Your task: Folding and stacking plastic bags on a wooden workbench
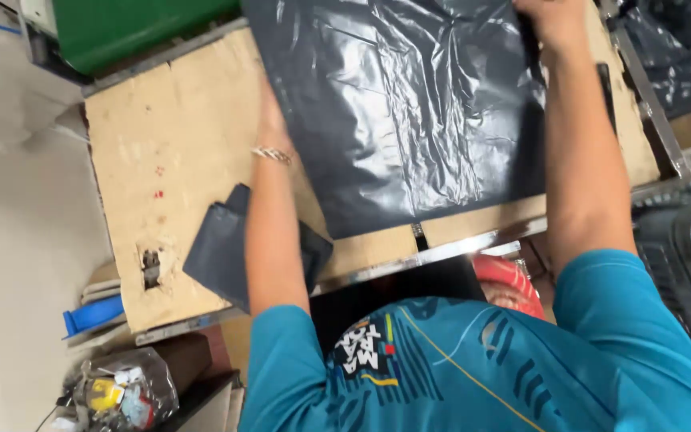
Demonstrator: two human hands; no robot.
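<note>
A large black plastic bag (409, 112) lies spread flat on a worn wooden tabletop (173, 144). My left hand (269, 120) rests at the bag's left edge, partly tucked under the plastic, a thin bracelet on the wrist. My right hand (553, 18) presses on the bag's top right corner at the frame's upper edge; its fingers are cut off from view. A folded dark bag (221, 248) lies near the table's front edge, under my left forearm.
A green bin (121, 28) stands beyond the table's far left corner. More black plastic (677, 48) is piled at the right. A blue object (89, 314) and a clear bag of scraps (125, 392) sit on the floor at left. A metal rail (441, 252) edges the table front.
</note>
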